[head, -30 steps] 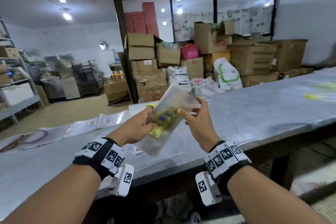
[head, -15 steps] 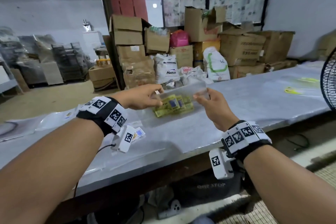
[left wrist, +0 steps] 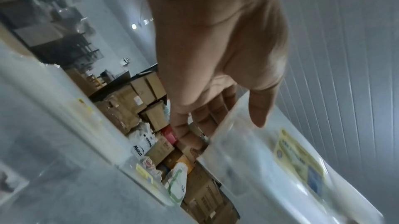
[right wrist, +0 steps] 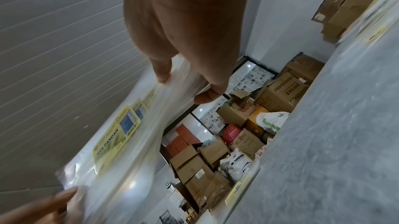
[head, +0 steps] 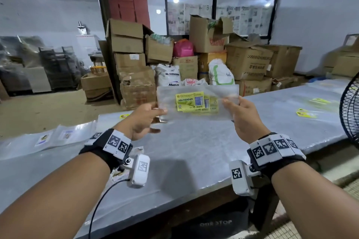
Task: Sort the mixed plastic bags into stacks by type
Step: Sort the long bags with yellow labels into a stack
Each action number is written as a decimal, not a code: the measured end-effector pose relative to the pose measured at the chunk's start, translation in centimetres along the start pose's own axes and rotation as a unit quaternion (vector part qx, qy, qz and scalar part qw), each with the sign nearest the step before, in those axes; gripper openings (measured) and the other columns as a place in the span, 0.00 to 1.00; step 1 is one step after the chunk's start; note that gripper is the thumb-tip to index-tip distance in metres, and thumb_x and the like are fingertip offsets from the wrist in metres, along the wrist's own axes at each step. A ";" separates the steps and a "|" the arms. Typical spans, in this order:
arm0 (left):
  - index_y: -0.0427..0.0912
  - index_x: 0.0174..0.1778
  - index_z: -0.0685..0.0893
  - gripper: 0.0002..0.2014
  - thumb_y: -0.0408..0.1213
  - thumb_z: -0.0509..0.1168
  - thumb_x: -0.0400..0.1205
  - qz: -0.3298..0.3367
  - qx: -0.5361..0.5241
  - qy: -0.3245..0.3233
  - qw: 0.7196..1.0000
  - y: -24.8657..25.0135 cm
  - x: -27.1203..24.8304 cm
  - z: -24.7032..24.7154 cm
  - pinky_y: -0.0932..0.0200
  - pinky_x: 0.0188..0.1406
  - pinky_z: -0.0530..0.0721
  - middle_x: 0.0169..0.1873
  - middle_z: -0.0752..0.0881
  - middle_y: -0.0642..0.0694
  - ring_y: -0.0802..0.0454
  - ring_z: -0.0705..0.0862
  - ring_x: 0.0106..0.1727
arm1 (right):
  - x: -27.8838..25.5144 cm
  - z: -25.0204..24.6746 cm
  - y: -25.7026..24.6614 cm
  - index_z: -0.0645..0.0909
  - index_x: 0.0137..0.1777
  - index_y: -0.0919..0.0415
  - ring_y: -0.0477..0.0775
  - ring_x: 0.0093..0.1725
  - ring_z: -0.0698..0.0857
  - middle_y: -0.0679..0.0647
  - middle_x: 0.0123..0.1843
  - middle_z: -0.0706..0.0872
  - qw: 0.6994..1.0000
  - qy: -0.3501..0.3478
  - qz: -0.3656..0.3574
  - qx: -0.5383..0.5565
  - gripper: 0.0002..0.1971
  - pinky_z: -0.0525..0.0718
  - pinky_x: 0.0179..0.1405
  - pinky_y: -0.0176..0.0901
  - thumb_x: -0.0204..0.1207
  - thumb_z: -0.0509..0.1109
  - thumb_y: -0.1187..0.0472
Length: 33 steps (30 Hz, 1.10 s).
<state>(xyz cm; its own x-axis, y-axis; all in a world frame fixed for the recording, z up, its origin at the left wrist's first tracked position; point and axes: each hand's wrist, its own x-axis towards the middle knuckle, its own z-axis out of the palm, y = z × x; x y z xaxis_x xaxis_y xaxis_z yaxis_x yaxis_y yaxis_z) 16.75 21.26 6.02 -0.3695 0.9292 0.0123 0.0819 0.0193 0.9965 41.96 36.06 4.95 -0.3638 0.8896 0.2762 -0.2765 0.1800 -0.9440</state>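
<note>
Bags (head: pixel 197 105) with yellow KEK PANDAN labels are held up as a small bundle in the centre of the head view, clear of the grey tabletop (head: pixel 194 153), long axis running left to right across the frame. The bundle's left end is pinched by the left hand (head: pixel 142 120), thumb on the near face and fingers curled behind, which is backed up in the left wrist view (left wrist: pixel 220 57). The right end is gripped the same way by the right hand (head: pixel 242 116), with thumb and fingertips closed on the plastic edge in the right wrist view (right wrist: pixel 190 31). So neither hand is free, and both are clamped on the same bundle.

The bit that matters for the next move, as far as can be judged: more yellow-labelled bags (head: pixel 306 113) are laid out at the right of the frame, well apart from the bundle, and those look like the matching type. The other bags (head: pixel 54 137) at the left of the frame carry pale picture labels, so probably a different sort. If that's right, the bundle gets carried rightward, and the right hand is the nearer one for setting it down. The long axis already lines up with the tabletop's length, so not much turning should be needed.

One thing to be watched is that thin, slippery plastic tends to fan out when one end is let go. Exactly how many bags are in the bundle can't be told.
</note>
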 end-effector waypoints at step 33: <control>0.45 0.60 0.83 0.15 0.28 0.72 0.81 0.048 0.155 0.140 0.977 -0.2 17.2 -4.6 0.39 0.61 0.89 0.54 0.88 0.43 0.41 0.88 0.59 | 20.4 6.7 5.2 0.75 0.72 0.60 0.50 0.41 0.81 0.58 0.49 0.84 0.983 0.049 0.016 -0.177 0.18 0.80 0.42 0.46 0.84 0.59 0.69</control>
<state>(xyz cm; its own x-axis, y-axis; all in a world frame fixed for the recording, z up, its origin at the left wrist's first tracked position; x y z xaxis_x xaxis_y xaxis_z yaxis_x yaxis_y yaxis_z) 6.16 35.50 6.43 -0.5807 0.7961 0.1703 0.3894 0.0878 0.9169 27.13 52.36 6.89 -0.2757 0.9298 0.2438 0.0661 0.2714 -0.9602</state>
